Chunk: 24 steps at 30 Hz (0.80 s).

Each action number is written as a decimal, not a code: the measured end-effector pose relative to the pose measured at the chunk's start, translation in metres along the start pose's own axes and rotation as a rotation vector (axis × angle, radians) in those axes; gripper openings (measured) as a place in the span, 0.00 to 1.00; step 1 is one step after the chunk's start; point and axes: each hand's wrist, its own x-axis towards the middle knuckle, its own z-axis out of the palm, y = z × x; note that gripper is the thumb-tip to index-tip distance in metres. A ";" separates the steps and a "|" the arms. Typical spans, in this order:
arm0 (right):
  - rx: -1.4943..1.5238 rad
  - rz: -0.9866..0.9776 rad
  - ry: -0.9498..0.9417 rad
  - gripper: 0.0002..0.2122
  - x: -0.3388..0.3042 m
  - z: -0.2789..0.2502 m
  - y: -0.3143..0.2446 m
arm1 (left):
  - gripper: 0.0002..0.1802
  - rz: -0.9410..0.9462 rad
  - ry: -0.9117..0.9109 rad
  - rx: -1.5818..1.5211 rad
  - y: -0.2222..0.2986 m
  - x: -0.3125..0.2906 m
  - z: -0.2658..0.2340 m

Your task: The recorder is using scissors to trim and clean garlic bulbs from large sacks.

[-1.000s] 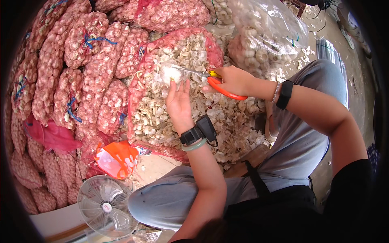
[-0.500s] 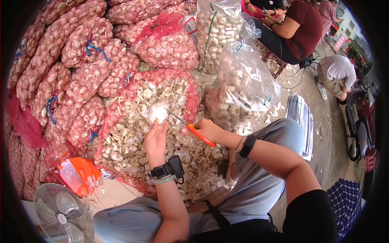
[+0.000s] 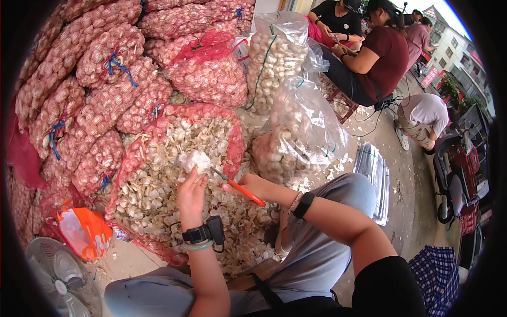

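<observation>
My left hand (image 3: pixel 191 196) grips a white garlic bulb (image 3: pixel 197 160) at its fingertips. Closed around the orange handles of a pair of scissors (image 3: pixel 243 192) is my right hand (image 3: pixel 252 186). The scissors' metal blades point up and left, their tip close to the bulb's right side; whether they touch it I cannot tell. Below both hands lies an opened red mesh sack (image 3: pixel 234 138), its inside full of loose garlic and papery skins (image 3: pixel 158 185). Part of the bulb is hidden by my fingers.
Full red mesh sacks of garlic (image 3: pixel 105 108) pile up at the left. Clear plastic bags of garlic (image 3: pixel 296 140) stand ahead. A fan (image 3: pixel 60 287) and an orange bag (image 3: pixel 84 232) lie lower left. Folded plastic bags (image 3: pixel 372 177) are right of my knee. Other people (image 3: pixel 377 58) sit beyond.
The whole view has shifted, so the scene sits further left and lower. The bulb looks rounder and less loosely wrapped toward the camera. Both hands keep their hold.
</observation>
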 end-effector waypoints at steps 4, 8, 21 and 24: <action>-0.127 -0.080 0.015 0.39 0.003 -0.001 -0.001 | 0.15 0.016 0.017 0.029 0.003 0.003 -0.008; -0.187 -0.100 -0.007 0.41 0.015 -0.004 0.013 | 0.24 0.107 0.027 0.060 0.006 0.005 0.003; -0.018 -0.069 0.103 0.37 0.017 0.001 0.015 | 0.38 0.244 -0.004 0.353 0.018 -0.016 0.029; -0.038 -0.075 0.137 0.36 0.019 0.001 0.017 | 0.36 0.232 0.006 0.385 0.017 -0.019 0.036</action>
